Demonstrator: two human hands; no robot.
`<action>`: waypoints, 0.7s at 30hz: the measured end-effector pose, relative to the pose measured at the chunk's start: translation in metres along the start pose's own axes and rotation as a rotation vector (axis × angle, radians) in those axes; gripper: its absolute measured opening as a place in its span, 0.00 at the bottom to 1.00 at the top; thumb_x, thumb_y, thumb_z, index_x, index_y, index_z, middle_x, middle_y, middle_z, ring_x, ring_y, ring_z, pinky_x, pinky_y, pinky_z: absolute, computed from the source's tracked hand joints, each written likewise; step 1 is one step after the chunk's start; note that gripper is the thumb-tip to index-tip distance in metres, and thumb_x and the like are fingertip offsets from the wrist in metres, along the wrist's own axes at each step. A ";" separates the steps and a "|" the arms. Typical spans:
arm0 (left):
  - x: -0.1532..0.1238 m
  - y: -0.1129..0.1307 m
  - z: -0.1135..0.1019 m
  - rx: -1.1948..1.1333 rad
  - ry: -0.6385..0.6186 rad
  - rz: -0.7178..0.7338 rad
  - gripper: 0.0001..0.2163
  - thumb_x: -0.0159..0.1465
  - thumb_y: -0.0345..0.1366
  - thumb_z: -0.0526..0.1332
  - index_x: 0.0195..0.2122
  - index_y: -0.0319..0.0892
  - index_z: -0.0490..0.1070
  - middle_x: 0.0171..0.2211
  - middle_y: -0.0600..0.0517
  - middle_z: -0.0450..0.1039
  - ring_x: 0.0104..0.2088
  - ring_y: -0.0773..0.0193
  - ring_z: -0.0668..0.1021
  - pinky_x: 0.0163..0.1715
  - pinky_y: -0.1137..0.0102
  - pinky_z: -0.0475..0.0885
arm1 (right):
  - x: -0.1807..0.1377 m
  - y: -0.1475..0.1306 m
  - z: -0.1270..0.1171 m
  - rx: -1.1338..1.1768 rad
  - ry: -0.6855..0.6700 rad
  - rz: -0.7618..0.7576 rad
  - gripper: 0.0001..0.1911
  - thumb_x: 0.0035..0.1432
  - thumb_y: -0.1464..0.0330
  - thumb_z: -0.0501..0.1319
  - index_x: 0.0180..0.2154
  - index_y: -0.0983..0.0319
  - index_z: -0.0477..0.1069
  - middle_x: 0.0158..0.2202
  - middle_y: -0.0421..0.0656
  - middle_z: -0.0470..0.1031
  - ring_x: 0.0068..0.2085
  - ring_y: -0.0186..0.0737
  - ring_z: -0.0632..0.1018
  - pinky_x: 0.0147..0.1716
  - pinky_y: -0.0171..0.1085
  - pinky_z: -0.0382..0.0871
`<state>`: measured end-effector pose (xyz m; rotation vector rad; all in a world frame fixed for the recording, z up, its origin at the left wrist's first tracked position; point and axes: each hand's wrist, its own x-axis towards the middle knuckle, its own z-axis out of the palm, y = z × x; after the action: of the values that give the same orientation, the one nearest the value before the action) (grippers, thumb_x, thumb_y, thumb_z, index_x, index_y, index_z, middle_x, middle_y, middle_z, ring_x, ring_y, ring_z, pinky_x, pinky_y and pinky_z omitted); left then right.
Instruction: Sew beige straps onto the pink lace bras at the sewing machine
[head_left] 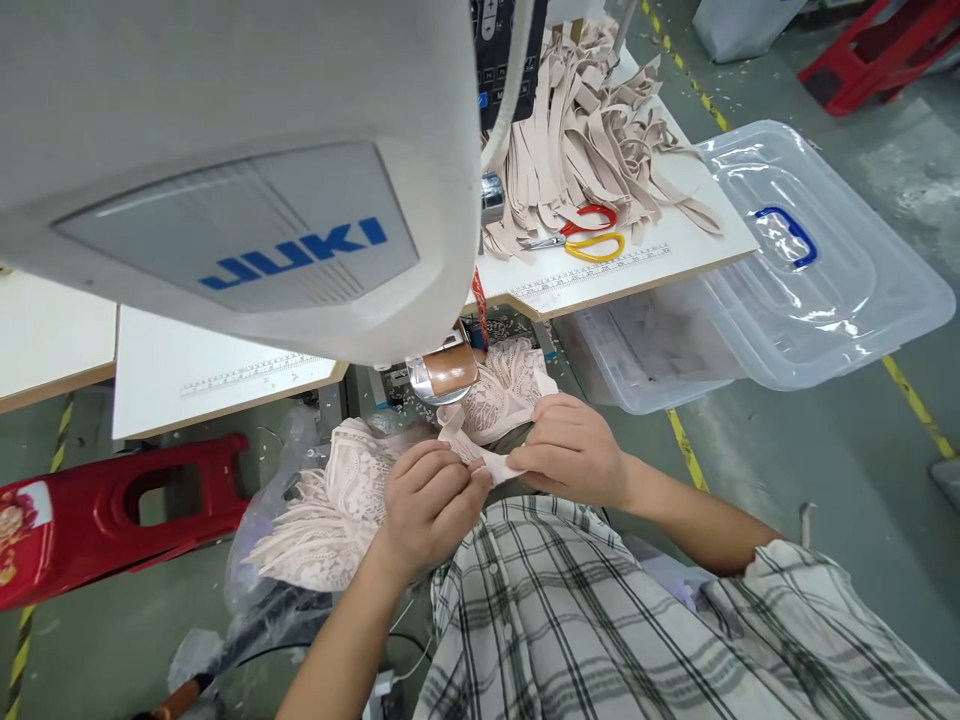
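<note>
My left hand (429, 500) and my right hand (571, 447) are both closed in a pinch on a pale pink lace piece (501, 392), just below the white sewing machine head (240, 170). A narrow strip of the fabric (495, 464) stretches between the two hands. The lace runs up to the machine's brown cylinder arm (448, 372). More pink lace (330, 510) lies heaped to the left of my left hand.
Beige straps (592, 130) are piled on the white table (675, 255), with red and yellow scissors (586, 235) beside them. A clear plastic bin with lid (810, 270) stands on the right. A red stool (112, 510) lies on the left.
</note>
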<state>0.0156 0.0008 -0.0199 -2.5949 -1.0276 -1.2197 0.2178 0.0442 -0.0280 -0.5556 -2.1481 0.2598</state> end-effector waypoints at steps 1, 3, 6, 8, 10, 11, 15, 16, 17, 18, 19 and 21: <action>0.000 0.000 0.000 0.001 0.001 0.000 0.08 0.64 0.21 0.60 0.34 0.42 0.68 0.20 0.58 0.69 0.25 0.68 0.72 0.34 0.68 0.76 | 0.000 0.000 0.000 0.002 0.000 0.001 0.08 0.65 0.73 0.57 0.32 0.58 0.69 0.21 0.34 0.71 0.25 0.32 0.69 0.33 0.35 0.67; 0.001 0.000 0.000 0.001 0.000 0.004 0.08 0.63 0.21 0.61 0.34 0.41 0.68 0.20 0.57 0.70 0.25 0.68 0.72 0.34 0.68 0.76 | 0.000 0.000 0.000 0.011 0.000 0.001 0.08 0.64 0.74 0.58 0.32 0.58 0.68 0.21 0.34 0.71 0.25 0.32 0.69 0.33 0.34 0.67; 0.001 0.001 0.000 0.002 0.008 0.013 0.08 0.62 0.21 0.61 0.34 0.40 0.68 0.20 0.57 0.70 0.25 0.67 0.72 0.33 0.68 0.76 | 0.000 0.000 0.000 0.021 0.002 0.002 0.08 0.64 0.75 0.58 0.32 0.59 0.68 0.20 0.34 0.71 0.25 0.32 0.68 0.33 0.35 0.67; 0.001 0.002 0.000 0.009 0.012 0.012 0.08 0.62 0.20 0.61 0.34 0.41 0.68 0.20 0.57 0.69 0.25 0.68 0.72 0.33 0.68 0.76 | -0.001 0.000 0.001 0.019 -0.002 0.006 0.08 0.64 0.74 0.58 0.32 0.59 0.69 0.20 0.34 0.71 0.25 0.32 0.68 0.33 0.35 0.66; 0.002 0.003 0.000 0.015 0.012 0.014 0.08 0.63 0.21 0.61 0.33 0.42 0.68 0.20 0.58 0.69 0.24 0.68 0.72 0.33 0.68 0.76 | -0.001 0.000 0.002 0.016 -0.010 0.010 0.09 0.66 0.73 0.57 0.32 0.59 0.70 0.20 0.34 0.70 0.25 0.32 0.68 0.32 0.35 0.66; 0.002 0.003 0.000 0.016 0.012 0.016 0.09 0.63 0.21 0.61 0.33 0.42 0.68 0.20 0.58 0.68 0.24 0.68 0.72 0.33 0.69 0.76 | -0.001 0.000 0.002 0.016 -0.016 0.014 0.09 0.67 0.72 0.57 0.32 0.59 0.71 0.20 0.34 0.70 0.25 0.32 0.67 0.32 0.35 0.65; 0.001 -0.001 -0.001 -0.011 0.007 0.034 0.08 0.62 0.21 0.61 0.33 0.41 0.68 0.21 0.57 0.68 0.25 0.67 0.72 0.33 0.69 0.75 | -0.003 0.001 0.002 0.025 -0.059 0.014 0.12 0.70 0.68 0.54 0.36 0.59 0.74 0.20 0.35 0.69 0.25 0.33 0.67 0.31 0.35 0.62; 0.000 -0.001 -0.001 -0.024 -0.003 0.027 0.08 0.62 0.21 0.61 0.34 0.40 0.68 0.21 0.57 0.68 0.26 0.67 0.72 0.34 0.68 0.75 | -0.005 0.003 0.001 0.037 -0.076 0.019 0.12 0.70 0.67 0.54 0.36 0.58 0.75 0.20 0.35 0.69 0.25 0.33 0.67 0.31 0.36 0.62; -0.002 -0.001 -0.001 -0.036 -0.013 -0.002 0.07 0.62 0.21 0.62 0.35 0.40 0.68 0.23 0.56 0.68 0.27 0.67 0.72 0.36 0.67 0.75 | -0.006 0.004 0.001 0.065 -0.101 0.044 0.12 0.69 0.67 0.55 0.37 0.58 0.76 0.20 0.35 0.69 0.25 0.33 0.67 0.30 0.36 0.61; -0.005 0.001 0.001 -0.044 -0.008 -0.064 0.07 0.62 0.22 0.62 0.37 0.40 0.69 0.26 0.55 0.69 0.30 0.66 0.73 0.40 0.66 0.75 | -0.007 0.006 0.001 0.117 -0.130 0.111 0.12 0.68 0.66 0.56 0.36 0.57 0.77 0.21 0.36 0.70 0.25 0.33 0.67 0.30 0.36 0.61; -0.010 0.004 0.005 -0.044 0.019 -0.158 0.08 0.62 0.23 0.63 0.41 0.40 0.69 0.30 0.52 0.71 0.35 0.64 0.75 0.44 0.63 0.75 | -0.009 0.007 0.002 0.194 -0.153 0.238 0.11 0.67 0.66 0.57 0.35 0.58 0.77 0.21 0.36 0.70 0.26 0.33 0.68 0.30 0.35 0.61; -0.026 0.016 0.020 -0.047 0.091 -0.391 0.19 0.62 0.31 0.66 0.53 0.40 0.65 0.45 0.43 0.71 0.50 0.55 0.74 0.53 0.53 0.72 | -0.010 0.005 0.007 0.429 -0.121 0.657 0.11 0.64 0.62 0.59 0.33 0.59 0.76 0.24 0.38 0.72 0.27 0.34 0.70 0.29 0.34 0.62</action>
<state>0.0265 -0.0188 -0.0485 -2.4146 -1.5548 -1.4384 0.2190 0.0443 -0.0411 -0.9892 -1.8745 1.1064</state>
